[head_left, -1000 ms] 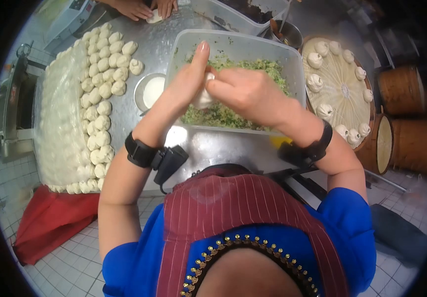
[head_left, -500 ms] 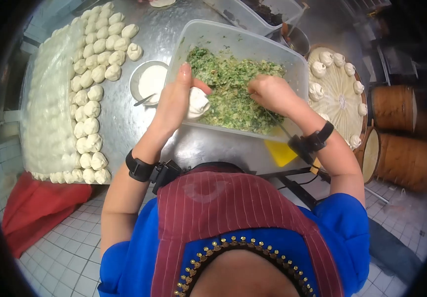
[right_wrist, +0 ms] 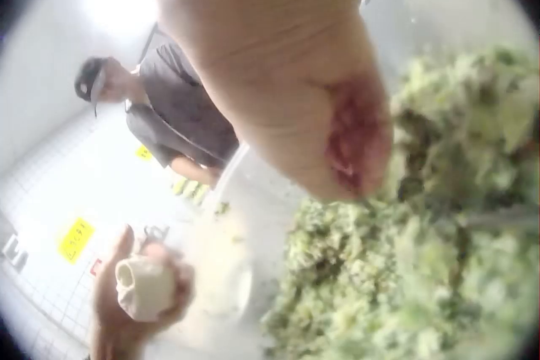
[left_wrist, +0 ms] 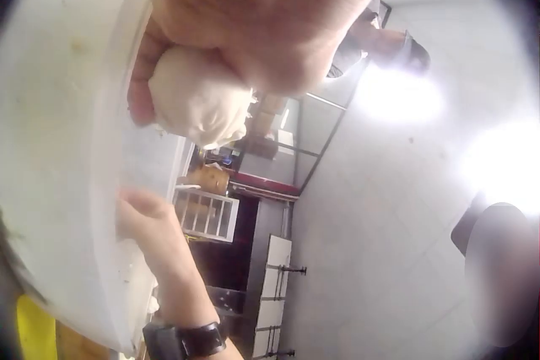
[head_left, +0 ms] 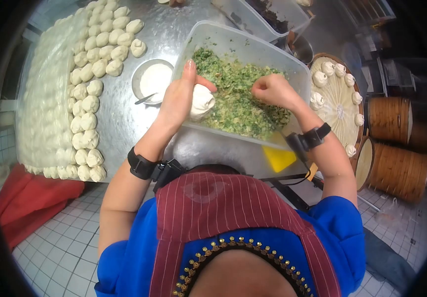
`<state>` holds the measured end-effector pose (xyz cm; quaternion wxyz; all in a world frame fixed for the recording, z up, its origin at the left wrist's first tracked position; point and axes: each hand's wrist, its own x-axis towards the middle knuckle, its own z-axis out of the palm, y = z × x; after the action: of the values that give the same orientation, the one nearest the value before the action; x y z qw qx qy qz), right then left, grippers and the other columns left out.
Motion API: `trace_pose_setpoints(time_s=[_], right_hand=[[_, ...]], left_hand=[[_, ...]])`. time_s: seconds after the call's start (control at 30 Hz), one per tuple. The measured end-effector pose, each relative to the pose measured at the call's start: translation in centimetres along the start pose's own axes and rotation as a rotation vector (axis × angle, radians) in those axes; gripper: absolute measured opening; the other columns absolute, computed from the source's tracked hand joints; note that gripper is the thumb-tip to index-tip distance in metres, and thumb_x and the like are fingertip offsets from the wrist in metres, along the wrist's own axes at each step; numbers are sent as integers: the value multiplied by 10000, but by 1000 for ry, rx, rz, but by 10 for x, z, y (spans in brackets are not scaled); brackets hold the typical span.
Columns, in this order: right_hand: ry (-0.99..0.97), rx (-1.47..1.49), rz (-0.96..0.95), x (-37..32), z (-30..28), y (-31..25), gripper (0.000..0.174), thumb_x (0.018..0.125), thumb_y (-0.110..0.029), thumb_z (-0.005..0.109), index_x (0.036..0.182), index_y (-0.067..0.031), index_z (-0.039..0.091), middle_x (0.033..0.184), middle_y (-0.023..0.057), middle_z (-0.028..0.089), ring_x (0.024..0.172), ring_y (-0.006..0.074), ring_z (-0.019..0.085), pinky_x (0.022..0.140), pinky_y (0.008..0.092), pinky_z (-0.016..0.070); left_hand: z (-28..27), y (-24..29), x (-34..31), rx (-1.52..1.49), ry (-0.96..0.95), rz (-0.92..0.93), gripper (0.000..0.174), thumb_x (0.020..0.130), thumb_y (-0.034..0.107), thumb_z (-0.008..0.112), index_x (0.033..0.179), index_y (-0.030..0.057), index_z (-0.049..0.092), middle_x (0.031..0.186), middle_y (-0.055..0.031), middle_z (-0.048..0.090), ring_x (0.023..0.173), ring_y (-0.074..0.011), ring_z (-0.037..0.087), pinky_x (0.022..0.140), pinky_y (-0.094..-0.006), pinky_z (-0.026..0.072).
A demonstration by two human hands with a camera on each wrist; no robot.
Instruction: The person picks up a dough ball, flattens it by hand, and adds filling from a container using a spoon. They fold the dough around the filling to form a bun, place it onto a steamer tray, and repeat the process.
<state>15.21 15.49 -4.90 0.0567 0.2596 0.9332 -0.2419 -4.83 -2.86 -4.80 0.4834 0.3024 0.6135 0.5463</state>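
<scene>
My left hand (head_left: 178,101) grips a white pleated dough bun (head_left: 202,102) at the left edge of the filling tub (head_left: 243,132), thumb pointing up. In the left wrist view the bun (left_wrist: 201,98) sits against the palm, and the right wrist view shows its gathered top, with a small opening in the bun (right_wrist: 145,289). My right hand (head_left: 275,91) hovers over the chopped green filling (head_left: 233,99), apart from the bun. Its fingers are curled, with nothing visible in them; the fingertips are partly hidden.
Left of the tub stands a bowl of white powder (head_left: 155,79) with a spoon. Rows of dough pieces (head_left: 89,121) lie further left, partly under plastic. A round steamer tray (head_left: 339,111) with buns is at the right, beside bamboo steamers (head_left: 396,171). Another tub (head_left: 253,17) stands behind.
One second ago both hands were together at the bun. My right hand has since moved away to the right, over the filling, while my left hand keeps the bun.
</scene>
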Motion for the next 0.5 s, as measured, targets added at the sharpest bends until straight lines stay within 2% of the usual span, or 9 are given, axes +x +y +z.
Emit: trace_pose_setpoints(time_s=[0.03,0.07,0.1,0.17,0.2,0.3,0.37,0.43,0.5], right_hand=[[-37,294,170,-3,-8,-5,163,768,-166,658,769,-4,673,637,94,633,631,176,620,589,308,500],[-74,588,337,-5,-16,-12,174,797,-187,670,784,-13,674,629,54,625,615,110,599,568,265,484],[-68,586,329,-8,-23,-21,174,797,-187,670,784,-13,674,629,54,625,615,110,599,568,265,484],[4,842,311,-16,-35,-44,181,841,-206,662,830,-27,682,645,4,608,626,33,548,552,207,443],[8,842,303,-22,-41,-56,181,841,-206,662,830,-27,682,645,4,608,626,33,548,552,207,443],[73,870,191,-35,-49,-88,174,839,-176,654,867,-7,684,676,9,625,624,38,556,559,213,445],[117,725,48,-41,-50,-102,176,839,-157,650,893,8,680,687,3,631,626,40,559,565,219,451],[165,654,2,-46,-52,-113,159,833,-137,650,913,-4,684,718,13,641,633,59,571,581,231,460],[331,482,-117,-48,-50,-115,98,807,-112,655,865,-37,680,724,40,628,630,115,595,591,261,476]], left_hand=[[1,3,0,3,-1,5,762,975,576,223,812,-13,679,675,-72,606,673,-142,568,647,-268,459],[3,7,-1,-157,-52,-102,749,977,567,217,824,-13,666,674,-88,611,647,-163,586,610,-282,476],[5,10,-1,-316,-102,-208,736,979,558,212,836,-13,652,673,-103,616,620,-184,604,572,-295,494],[11,12,3,-390,-133,-259,722,979,557,201,860,-4,640,699,-117,633,620,-199,627,527,-291,505],[14,11,4,-467,-167,-321,709,978,555,190,884,5,628,725,-130,650,620,-214,651,481,-286,516],[23,11,7,-556,-225,-335,687,981,541,210,914,-8,617,743,-145,651,635,-240,659,480,-296,527],[29,11,8,-549,-215,-339,665,983,531,232,911,-10,613,758,-145,653,627,-242,657,471,-311,533],[33,14,7,-509,-199,-312,648,984,525,244,918,-7,607,750,-138,650,614,-238,654,461,-323,537],[37,14,6,-534,-219,-323,641,984,523,248,917,-4,605,743,-130,647,606,-234,651,455,-323,537]])
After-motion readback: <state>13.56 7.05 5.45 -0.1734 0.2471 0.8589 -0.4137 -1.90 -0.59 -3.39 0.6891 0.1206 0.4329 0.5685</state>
